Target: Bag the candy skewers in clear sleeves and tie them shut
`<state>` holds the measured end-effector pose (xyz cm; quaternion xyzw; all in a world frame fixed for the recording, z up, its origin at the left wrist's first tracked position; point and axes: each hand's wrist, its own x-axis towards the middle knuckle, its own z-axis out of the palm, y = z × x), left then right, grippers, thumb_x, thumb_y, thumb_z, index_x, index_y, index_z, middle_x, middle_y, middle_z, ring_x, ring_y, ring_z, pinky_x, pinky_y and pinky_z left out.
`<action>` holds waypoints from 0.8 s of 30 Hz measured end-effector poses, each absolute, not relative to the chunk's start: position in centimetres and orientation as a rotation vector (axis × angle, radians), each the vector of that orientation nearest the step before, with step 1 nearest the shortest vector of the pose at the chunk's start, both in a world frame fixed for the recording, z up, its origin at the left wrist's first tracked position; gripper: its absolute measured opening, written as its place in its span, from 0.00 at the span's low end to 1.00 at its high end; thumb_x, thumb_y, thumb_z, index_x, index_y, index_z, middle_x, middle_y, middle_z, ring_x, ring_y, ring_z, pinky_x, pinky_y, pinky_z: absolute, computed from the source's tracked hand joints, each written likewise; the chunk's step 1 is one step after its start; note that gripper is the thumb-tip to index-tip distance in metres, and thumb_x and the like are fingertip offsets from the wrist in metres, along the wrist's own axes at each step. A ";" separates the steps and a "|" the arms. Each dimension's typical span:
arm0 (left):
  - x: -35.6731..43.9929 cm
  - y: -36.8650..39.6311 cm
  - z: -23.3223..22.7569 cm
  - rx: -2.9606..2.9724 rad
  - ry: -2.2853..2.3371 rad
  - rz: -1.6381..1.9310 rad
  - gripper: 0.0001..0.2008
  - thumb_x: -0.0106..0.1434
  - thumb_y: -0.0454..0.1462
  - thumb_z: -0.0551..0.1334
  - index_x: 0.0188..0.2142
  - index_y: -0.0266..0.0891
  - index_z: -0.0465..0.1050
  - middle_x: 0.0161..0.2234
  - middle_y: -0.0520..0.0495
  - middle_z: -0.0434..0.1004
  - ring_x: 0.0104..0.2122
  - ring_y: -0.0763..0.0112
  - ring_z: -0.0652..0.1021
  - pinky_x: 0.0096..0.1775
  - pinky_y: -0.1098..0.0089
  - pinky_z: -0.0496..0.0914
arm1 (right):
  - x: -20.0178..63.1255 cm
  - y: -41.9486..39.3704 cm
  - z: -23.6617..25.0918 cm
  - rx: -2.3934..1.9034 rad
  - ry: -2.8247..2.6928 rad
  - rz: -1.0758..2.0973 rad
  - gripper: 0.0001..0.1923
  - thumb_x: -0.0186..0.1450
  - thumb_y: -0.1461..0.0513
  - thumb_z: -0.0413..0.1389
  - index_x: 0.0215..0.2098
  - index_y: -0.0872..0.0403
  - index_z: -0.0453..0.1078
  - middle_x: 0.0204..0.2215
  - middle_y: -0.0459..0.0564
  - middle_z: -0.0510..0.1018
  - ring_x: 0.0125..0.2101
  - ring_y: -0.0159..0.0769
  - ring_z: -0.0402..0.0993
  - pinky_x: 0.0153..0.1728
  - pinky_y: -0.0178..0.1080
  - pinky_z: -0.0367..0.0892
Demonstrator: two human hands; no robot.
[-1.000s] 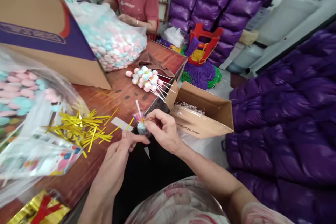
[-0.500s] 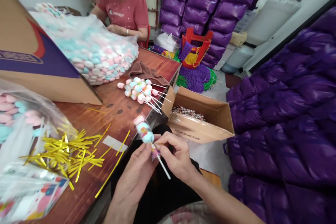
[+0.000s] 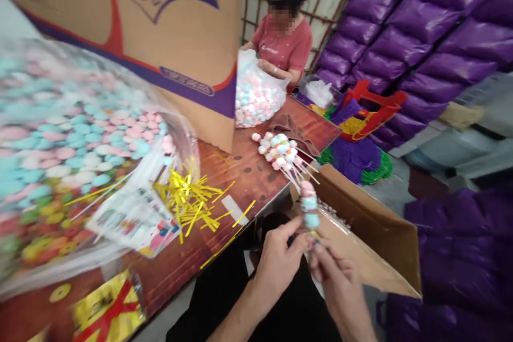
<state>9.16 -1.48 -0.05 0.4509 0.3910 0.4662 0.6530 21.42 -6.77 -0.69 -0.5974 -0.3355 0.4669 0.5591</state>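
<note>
A marshmallow stick (image 3: 310, 211) stands upright between my hands, pink on top and blue below, in what looks like a clear wrapper. My left hand (image 3: 280, 251) is closed, with thumb and fingers pinched at the base of the marshmallows. Close beside it, my right hand (image 3: 334, 267) is also closed in a pinch at the wrapper's neck, slightly blurred. Something small and yellow shows at that neck. Most of the stick is hidden by the fingers. Just beyond, a pile of marshmallow sticks (image 3: 279, 150) lies on the table's edge, white ends pointing right.
Gold twist ties (image 3: 192, 197) lie left on the wooden table (image 3: 248, 181), beside printed wrappers (image 3: 136, 219) and a big bag of marshmallows (image 3: 80, 139). A tall carton (image 3: 188, 48) stands behind. An open box (image 3: 372, 256) sits right. A co-worker (image 3: 282, 37) sits opposite.
The view has swung left, so everything shows farther right. Both hands stay at the marshmallow stick, which now stands more upright. The stick's white lower end no longer shows.
</note>
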 end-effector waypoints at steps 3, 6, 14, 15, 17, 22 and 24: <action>5.2 -1.1 1.2 1.195 0.999 1.152 0.08 0.61 0.38 0.65 0.39 0.42 0.82 0.35 0.46 0.83 0.37 0.62 0.80 0.43 0.66 0.71 | 26.0 -5.2 0.4 -1.376 -0.692 1.062 0.16 0.53 0.54 0.67 0.17 0.51 0.68 0.15 0.42 0.60 0.16 0.26 0.52 0.18 0.38 0.49; -1.8 -1.0 1.9 1.164 1.324 1.353 0.10 0.62 0.38 0.64 0.42 0.41 0.81 0.40 0.44 0.83 0.41 0.62 0.79 0.47 0.65 0.70 | 29.8 -2.2 0.6 -1.362 -0.650 1.148 0.09 0.57 0.51 0.63 0.27 0.46 0.77 0.22 0.50 0.71 0.16 0.24 0.51 0.19 0.43 0.42; -14.6 -2.6 -1.6 1.502 2.239 1.087 0.14 0.54 0.37 0.68 0.41 0.40 0.78 0.37 0.45 0.75 0.37 0.64 0.74 0.42 0.65 0.68 | 18.8 -2.6 -1.4 -1.395 -0.746 1.436 0.17 0.49 0.55 0.70 0.34 0.54 0.78 0.25 0.47 0.75 0.20 0.25 0.62 0.19 0.32 0.56; -14.8 -2.6 -1.9 1.524 2.235 1.062 0.11 0.54 0.36 0.67 0.38 0.40 0.77 0.35 0.46 0.75 0.36 0.64 0.74 0.41 0.66 0.68 | 16.9 -3.2 -1.5 -1.385 -0.791 1.444 0.16 0.51 0.55 0.69 0.35 0.55 0.78 0.25 0.47 0.75 0.20 0.25 0.62 0.19 0.32 0.56; -14.8 -2.3 -2.2 1.532 2.218 1.013 0.04 0.55 0.34 0.65 0.32 0.40 0.76 0.30 0.48 0.75 0.32 0.66 0.73 0.37 0.67 0.66 | 14.1 -4.2 -1.5 -1.370 -0.913 1.476 0.13 0.56 0.56 0.66 0.36 0.55 0.77 0.24 0.46 0.76 0.19 0.25 0.62 0.20 0.31 0.57; -14.5 -2.4 -1.6 1.319 2.131 1.267 0.04 0.58 0.36 0.64 0.29 0.39 0.77 0.27 0.49 0.77 0.28 0.69 0.74 0.33 0.69 0.65 | 11.9 -4.7 -0.6 -1.302 -1.237 1.538 0.10 0.64 0.56 0.60 0.37 0.55 0.75 0.23 0.45 0.75 0.19 0.25 0.62 0.20 0.31 0.58; -13.8 -2.9 -0.9 1.201 2.000 1.493 0.05 0.58 0.39 0.65 0.30 0.39 0.77 0.28 0.48 0.77 0.28 0.69 0.74 0.33 0.69 0.65 | 11.3 -4.3 -0.2 -1.266 -1.308 1.511 0.10 0.66 0.56 0.58 0.37 0.54 0.75 0.24 0.45 0.75 0.20 0.25 0.62 0.21 0.31 0.59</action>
